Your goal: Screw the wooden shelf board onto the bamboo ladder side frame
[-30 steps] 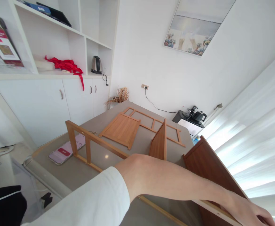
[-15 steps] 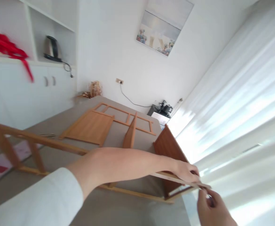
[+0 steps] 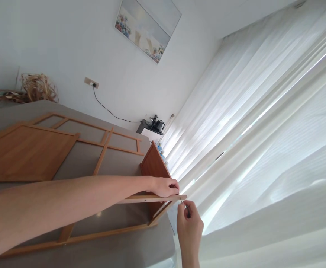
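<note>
My left hand reaches across from the left, its fingers curled over the end of a light wooden rail. That rail is the upper side of a wooden frame standing on edge, with a brown end panel behind my hand. Just past the rail's end, my right hand is pinched on a thin metal piece. Its tip meets the rail near the end; most of the piece is hidden by my fingers, so screw or key I cannot tell.
Under the frame is a grey-covered table. On it lie a wooden panel and a slim ladder-like frame. Dried stems sit at the back left. White curtains hang on the right. A black kettle stands on a small cabinet.
The view has swung right, so the shelves have left the picture. Both hands stay at the rail's end; my right hand now sits slightly lower, with the thin metal piece showing.
</note>
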Available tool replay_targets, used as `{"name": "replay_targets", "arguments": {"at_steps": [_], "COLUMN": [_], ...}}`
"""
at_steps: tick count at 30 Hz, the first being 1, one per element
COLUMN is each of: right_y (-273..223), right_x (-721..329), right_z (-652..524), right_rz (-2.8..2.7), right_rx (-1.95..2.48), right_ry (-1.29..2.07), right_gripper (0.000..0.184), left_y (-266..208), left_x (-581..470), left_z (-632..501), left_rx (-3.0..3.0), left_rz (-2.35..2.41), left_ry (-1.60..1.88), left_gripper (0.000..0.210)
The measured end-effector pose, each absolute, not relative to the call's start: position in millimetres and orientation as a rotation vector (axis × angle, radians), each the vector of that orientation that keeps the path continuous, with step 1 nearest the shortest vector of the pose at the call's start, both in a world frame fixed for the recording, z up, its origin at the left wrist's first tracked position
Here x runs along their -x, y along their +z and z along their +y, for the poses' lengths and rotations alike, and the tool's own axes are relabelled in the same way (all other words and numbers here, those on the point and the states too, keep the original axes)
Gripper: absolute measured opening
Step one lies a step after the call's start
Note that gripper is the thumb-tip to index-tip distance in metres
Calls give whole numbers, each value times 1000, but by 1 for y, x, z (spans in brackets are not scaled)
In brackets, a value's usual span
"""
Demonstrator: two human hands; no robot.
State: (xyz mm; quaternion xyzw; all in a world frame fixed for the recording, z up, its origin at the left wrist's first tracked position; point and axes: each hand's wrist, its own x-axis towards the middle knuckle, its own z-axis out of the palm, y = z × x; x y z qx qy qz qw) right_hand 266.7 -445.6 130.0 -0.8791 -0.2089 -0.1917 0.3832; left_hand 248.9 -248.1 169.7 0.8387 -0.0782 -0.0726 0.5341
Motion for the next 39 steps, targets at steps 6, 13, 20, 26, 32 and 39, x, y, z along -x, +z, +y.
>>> {"name": "replay_targets", "arguments": {"at_steps": [6, 13, 20, 26, 32, 39], "right_y": [128, 124, 123, 124, 117, 112], "right_x": [-270, -268, -271, -271, -275, -275], "right_z": [-444, -439, -441, -439, -434, -431], "right_rz": [-505, -486, -483, -577, -577, -579], "right_rx": [2192, 2128, 2199, 2310, 2411, 2401], "right_ry": [-426, -505, -519, -696, -908, -981], "right_gripper": [29, 29, 32, 30, 34, 34], "left_y": [160, 161, 164, 168, 166, 169], "left_x": [-261, -259, -260, -257, -259, -257], "left_z": [-243, -241, -240, -243, -245, -245], "left_rx": [-2090, -2104, -2133, -2143, -2141, -2134], "left_rz": [-164, -225, -258, -224, -202, -193], "left_ry": [-19, -1, -16, -18, -9, -55], "left_gripper": [29, 31, 32, 30, 29, 32]}}
